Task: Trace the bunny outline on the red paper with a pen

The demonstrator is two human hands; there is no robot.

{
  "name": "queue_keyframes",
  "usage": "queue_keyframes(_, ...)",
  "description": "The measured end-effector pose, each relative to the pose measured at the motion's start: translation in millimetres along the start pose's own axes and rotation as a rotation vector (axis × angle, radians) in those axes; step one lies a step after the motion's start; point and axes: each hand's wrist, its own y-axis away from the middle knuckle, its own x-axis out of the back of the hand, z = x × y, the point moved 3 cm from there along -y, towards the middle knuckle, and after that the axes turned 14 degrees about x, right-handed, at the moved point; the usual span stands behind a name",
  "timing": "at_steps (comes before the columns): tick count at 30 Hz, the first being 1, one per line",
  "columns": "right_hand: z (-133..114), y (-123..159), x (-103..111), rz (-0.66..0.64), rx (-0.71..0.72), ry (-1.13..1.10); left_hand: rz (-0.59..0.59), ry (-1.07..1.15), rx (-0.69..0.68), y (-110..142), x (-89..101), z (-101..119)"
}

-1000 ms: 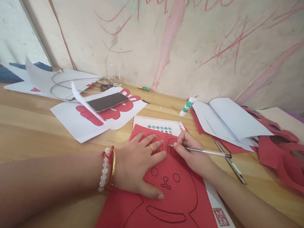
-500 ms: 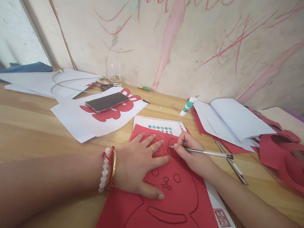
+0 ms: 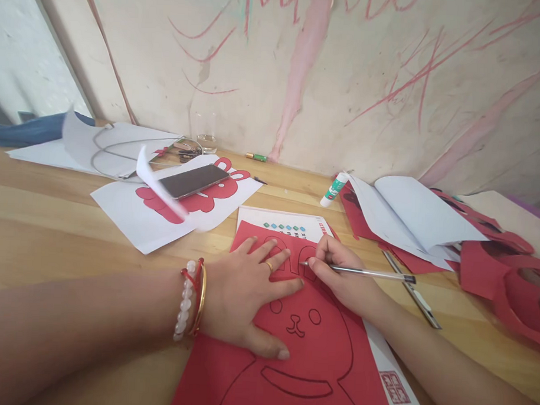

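Observation:
A sheet of red paper [image 3: 308, 369] lies on the wooden table, with a black outline of a rabbit-like face and body drawn on it. My left hand [image 3: 244, 299] presses flat on the sheet, fingers spread, just below the drawn ears. My right hand [image 3: 342, 276] grips a slim silver pen [image 3: 365, 271], and its tip rests on the red paper near the right ear. Under the red sheet is a white printed booklet [image 3: 282, 222]. Part of the drawn ears is hidden by my fingers.
Behind, a black phone [image 3: 193, 181] lies on a white sheet with a red cut-out [image 3: 159, 207]. A glue stick [image 3: 335, 190] and glass [image 3: 206, 132] stand near the wall. Red paper offcuts [image 3: 493, 275] and a slim metal tool [image 3: 411, 290] lie to the right.
A white sheet flap has lifted and blurs over the red cut-out at left. The pen tip and both hands stay almost where they were.

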Motion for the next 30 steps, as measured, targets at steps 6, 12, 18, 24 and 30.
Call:
queue_keyframes(6, -0.9, -0.6, -0.5, 0.021, -0.015, 0.013, -0.027, -0.015, 0.012, 0.7, 2.0, 1.0)
queue_keyframes(12, 0.5, 0.2, 0.1, -0.008, 0.002, -0.012, -0.023, 0.0, 0.006, -0.1, 0.0, 0.0)
queue_keyframes(18, 1.5, 0.6, 0.4, -0.01, 0.014, 0.014, -0.009, 0.004, 0.003, -0.9, -1.8, -1.6)
queue_keyframes(24, 0.2, 0.1, 0.7, -0.004, 0.009, 0.03, -0.026, 0.005, 0.012, -0.9, -1.9, -1.1)
queue_keyframes(30, 0.8, 1.0, 1.4, -0.035, 0.024, 0.014, -0.032, 0.007, 0.022, -0.9, -0.3, 0.7)
